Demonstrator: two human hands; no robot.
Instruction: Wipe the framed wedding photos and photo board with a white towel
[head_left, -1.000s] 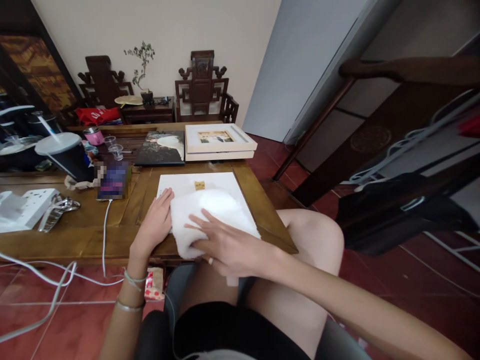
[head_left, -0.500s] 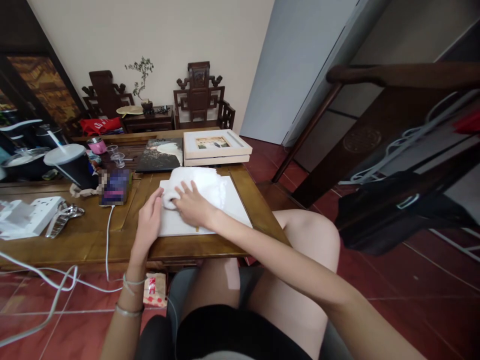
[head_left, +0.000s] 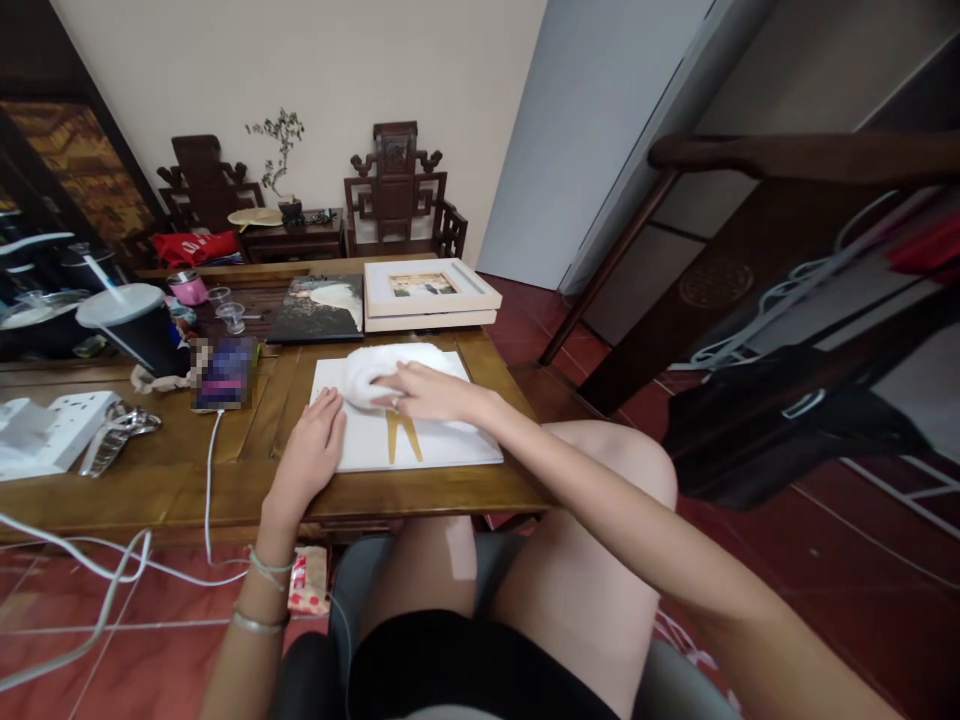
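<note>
A white flat board point(head_left: 450, 445) with a gold mark lies on the wooden table point(head_left: 172, 490) in front of me. My right hand point(head_left: 431, 392) presses a bunched white cloth point(head_left: 371, 365) onto the far part of the board, fingers laid over the cloth. My left hand point(head_left: 309, 455) rests flat on the board's left edge, fingers together and stretched, holding nothing.
Behind the board lie stacked white picture frames point(head_left: 427, 290) and a dark photo print point(head_left: 319, 308). To the left are a phone point(head_left: 223, 372) with a white cable, a lidded cup with straw point(head_left: 135, 325), a white power strip point(head_left: 56, 430). A dark chair stands at right.
My right hand has slid the cloth from the near edge up to the board's far part, bunching it smaller and uncovering the gold mark. My left hand stayed at the left edge.
</note>
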